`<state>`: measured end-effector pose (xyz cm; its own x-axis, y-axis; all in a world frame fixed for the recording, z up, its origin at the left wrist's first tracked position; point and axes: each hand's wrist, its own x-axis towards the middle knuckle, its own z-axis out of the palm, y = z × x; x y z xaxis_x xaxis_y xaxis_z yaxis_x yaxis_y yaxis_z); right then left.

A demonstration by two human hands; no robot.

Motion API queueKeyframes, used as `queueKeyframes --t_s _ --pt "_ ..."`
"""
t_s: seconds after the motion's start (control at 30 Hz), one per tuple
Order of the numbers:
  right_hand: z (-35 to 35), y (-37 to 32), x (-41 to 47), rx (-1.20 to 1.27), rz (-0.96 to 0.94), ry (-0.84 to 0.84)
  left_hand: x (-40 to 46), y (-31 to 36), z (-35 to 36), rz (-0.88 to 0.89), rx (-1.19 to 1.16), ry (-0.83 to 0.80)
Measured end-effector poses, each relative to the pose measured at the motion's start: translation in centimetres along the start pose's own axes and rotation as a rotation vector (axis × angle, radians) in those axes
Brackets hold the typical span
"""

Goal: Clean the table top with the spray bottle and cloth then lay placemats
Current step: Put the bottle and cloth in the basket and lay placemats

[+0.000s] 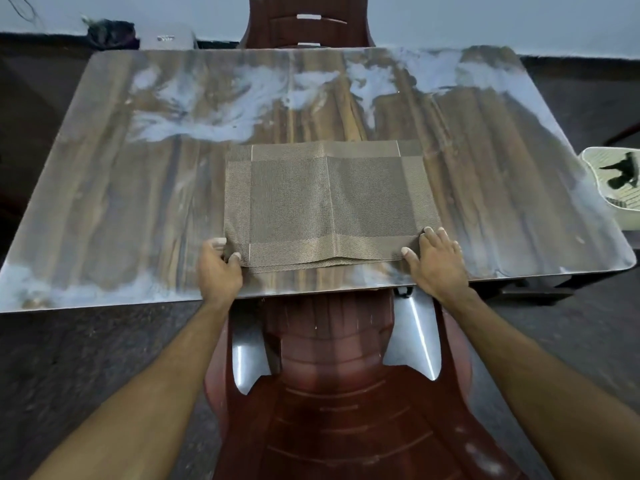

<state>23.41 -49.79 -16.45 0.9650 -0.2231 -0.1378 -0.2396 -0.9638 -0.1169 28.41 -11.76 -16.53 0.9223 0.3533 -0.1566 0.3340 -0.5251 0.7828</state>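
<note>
A stack of brown woven placemats (329, 206) lies near the front middle of the glossy wood-grain table (121, 188). My left hand (218, 265) pinches the stack's near left corner between thumb and fingers. My right hand (438, 261) holds the near right corner, thumb on top of the mat and fingers along its edge. A second mat's edge shows under the top one at the front. No spray bottle or cloth is in view.
A dark red plastic chair (346, 393) stands between me and the table's front edge. Another red chair (308, 26) stands at the far side. A white basket (613, 181) sits off the table's right edge. Dark clutter (110, 32) lies beyond the far left corner.
</note>
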Motion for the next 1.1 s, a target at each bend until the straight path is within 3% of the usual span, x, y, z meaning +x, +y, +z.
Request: queueKeyframes --t_s 0.1,0.23,0.4,0.5,0.57,0.73,1.1 --pt "0.0 -0.1 1.2 0.13 0.049 0.015 1.5 0.6 0.4 -0.222 -0.234 -0.015" --pt "0.1 -0.4 3.7 0.211 0.024 -0.003 2.9 1.5 1.1 -0.206 -0.323 -0.043" --pt "-0.6 -1.0 6.9 0.294 0.027 0.006 5.5 3.7 2.2 -0.3 -0.636 -0.008" --pt "-0.3 -0.8 6.8 0.321 0.028 0.024 4.9 3.3 2.6 -0.358 -0.733 -0.123" --pt "0.3 -0.7 6.5 0.278 0.0 0.025 4.7 2.6 2.7 -0.35 -0.723 -0.163" --pt "0.3 -1.0 9.4 0.189 -0.026 0.045 7.7 3.9 3.4 -0.27 -0.604 -0.089" --pt "-1.5 -2.4 24.1 0.164 -0.05 0.074 19.9 8.0 7.7 -0.093 -0.376 0.035"
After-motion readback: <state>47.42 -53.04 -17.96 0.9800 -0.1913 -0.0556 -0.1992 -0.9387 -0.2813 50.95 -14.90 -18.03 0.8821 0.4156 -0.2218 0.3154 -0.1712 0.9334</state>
